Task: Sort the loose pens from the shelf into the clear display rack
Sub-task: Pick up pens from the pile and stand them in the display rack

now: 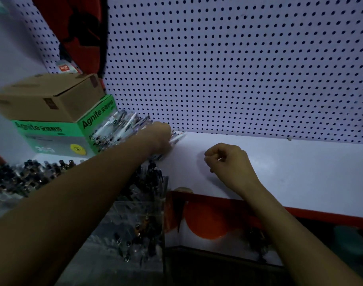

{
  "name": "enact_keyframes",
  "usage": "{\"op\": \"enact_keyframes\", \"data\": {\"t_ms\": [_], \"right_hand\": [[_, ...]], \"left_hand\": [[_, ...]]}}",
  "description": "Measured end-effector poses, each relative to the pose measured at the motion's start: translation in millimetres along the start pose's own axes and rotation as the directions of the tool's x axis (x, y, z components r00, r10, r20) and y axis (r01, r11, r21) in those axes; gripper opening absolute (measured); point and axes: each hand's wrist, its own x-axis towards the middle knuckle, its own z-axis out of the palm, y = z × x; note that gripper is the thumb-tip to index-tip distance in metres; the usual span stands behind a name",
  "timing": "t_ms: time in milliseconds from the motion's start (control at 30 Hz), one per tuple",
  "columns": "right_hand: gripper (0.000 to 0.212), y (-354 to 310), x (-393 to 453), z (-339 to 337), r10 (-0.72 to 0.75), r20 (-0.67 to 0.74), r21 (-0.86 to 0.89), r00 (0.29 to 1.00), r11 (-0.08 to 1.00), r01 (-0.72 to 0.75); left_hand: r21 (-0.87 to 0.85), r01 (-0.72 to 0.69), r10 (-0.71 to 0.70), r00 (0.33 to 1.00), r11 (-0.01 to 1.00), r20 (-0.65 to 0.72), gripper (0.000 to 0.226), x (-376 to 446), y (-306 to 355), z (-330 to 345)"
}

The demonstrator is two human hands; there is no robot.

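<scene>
White shelf (279,162): left hand (159,137) grips loose pens (177,138); right hand (228,162) curled beside them.

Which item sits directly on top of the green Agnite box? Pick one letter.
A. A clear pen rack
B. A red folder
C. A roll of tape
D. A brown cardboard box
D: the brown cardboard box rests on the green Agnite box, at the left of the shelf.
</scene>
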Motion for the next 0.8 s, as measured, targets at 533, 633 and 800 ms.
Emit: {"op": "enact_keyframes", "data": {"t_ms": [533, 633, 800], "right_hand": [[0.041, -21.0, 65.7, 73.0, 0.064, 0.305, -0.584, 0.950, 0.800, 0.134], [0.038, -10.9, 62.2, 69.6, 0.038, 0.266, -0.543, 0.963, 0.831, 0.117], [0.039, 5.9, 45.6, 76.7, -0.175, 0.139, -0.545, 0.975, 0.808, 0.223]], "left_hand": [[-0.506, 0.134, -0.239, 0.959, 0.852, -0.149, 0.030, -1.6, -17.9, -5.0], [-0.529, 0.124, -0.227, 0.965, 0.839, -0.134, 0.030, -4.2, -14.5, -8.1], [-0.505, 0.115, -0.212, 0.967, 0.856, -0.140, 0.035, -2.4, -15.1, -6.1]]}}
